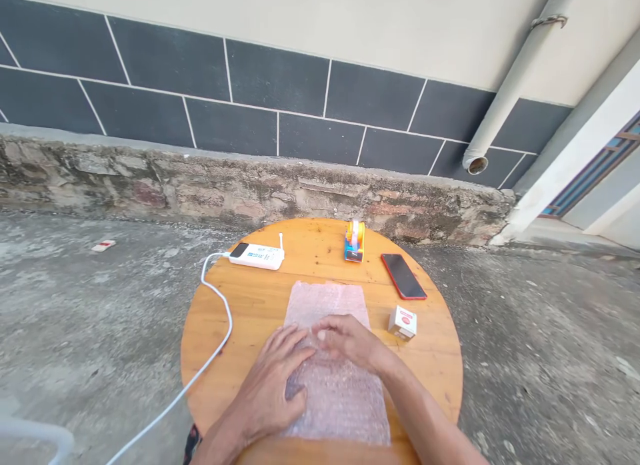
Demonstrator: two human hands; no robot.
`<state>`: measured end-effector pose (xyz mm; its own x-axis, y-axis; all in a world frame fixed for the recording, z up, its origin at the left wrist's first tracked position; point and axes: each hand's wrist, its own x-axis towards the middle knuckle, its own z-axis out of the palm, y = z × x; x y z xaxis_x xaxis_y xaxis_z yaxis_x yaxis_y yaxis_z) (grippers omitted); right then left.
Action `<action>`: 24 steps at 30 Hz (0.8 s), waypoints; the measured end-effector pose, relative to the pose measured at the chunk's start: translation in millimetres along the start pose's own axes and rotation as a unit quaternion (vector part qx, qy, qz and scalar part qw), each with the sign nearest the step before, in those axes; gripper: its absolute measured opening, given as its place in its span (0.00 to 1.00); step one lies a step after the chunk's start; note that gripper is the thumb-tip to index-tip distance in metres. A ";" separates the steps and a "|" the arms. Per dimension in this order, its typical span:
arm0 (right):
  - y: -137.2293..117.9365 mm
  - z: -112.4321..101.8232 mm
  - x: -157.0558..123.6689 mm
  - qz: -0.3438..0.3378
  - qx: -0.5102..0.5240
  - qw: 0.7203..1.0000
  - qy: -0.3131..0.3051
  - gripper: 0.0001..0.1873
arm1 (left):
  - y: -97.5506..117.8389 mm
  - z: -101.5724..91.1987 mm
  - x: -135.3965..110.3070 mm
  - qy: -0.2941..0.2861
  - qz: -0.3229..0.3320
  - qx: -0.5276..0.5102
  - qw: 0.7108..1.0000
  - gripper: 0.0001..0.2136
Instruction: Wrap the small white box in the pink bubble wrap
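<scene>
A sheet of bubble wrap (331, 305) lies flat on a round wooden table (235, 318), running from the table's middle to its near edge. My left hand (273, 382) rests palm down on the sheet's left side, fingers stretched out. My right hand (350, 342) lies flat across the sheet's middle, fingers pointing left and nearly meeting the left hand's fingertips. Neither hand grips anything. A small white box with a red mark (403, 322) stands just right of the sheet.
A red phone (403, 276) lies at the right rear. A small tape dispenser (354, 241) stands at the back. A white power bank (257, 256) with a white cable (220, 305) sits at the left rear. Concrete ground surrounds the table; a stone kerb, tiled wall and drain pipe (505, 92) are behind.
</scene>
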<state>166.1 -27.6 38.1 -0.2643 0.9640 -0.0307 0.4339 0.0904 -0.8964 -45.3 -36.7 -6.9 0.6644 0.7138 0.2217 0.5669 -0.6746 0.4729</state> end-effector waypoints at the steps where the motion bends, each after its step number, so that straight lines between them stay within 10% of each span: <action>1: 4.8 -5.3 8.3 0.011 0.002 1.000 0.005 0.13 | 0.6 -0.8 0.2 -0.001 -0.003 0.000 1.000 0.30; 7: 14.1 -25.9 15.1 0.018 -0.012 0.990 0.141 0.21 | -0.2 -0.8 -0.2 0.007 -0.002 -0.012 1.000 0.30; 12: 10.3 -14.4 5.9 0.024 0.006 0.997 0.070 0.15 | 0.0 0.2 -0.5 0.010 -0.007 -0.010 1.000 0.31; 17: 8.7 -23.5 -6.5 0.029 0.030 0.986 0.162 0.18 | 1.6 -1.2 -0.3 0.009 -0.004 -0.005 1.000 0.30; 22: 5.7 -7.6 -53.4 0.044 0.082 0.995 -0.035 0.15 | -2.5 3.4 -1.8 0.024 -0.005 0.002 1.000 0.30; 24: 9.3 -13.9 -74.2 0.040 0.020 0.998 0.053 0.14 | -4.1 5.8 -2.2 0.030 -0.004 0.003 1.000 0.29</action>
<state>201.8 -94.8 38.2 -0.1359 0.9891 -0.0576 0.4148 0.0040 -0.9099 -46.2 -36.6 -14.3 0.6296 0.7292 0.2680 0.5749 -0.6694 0.4706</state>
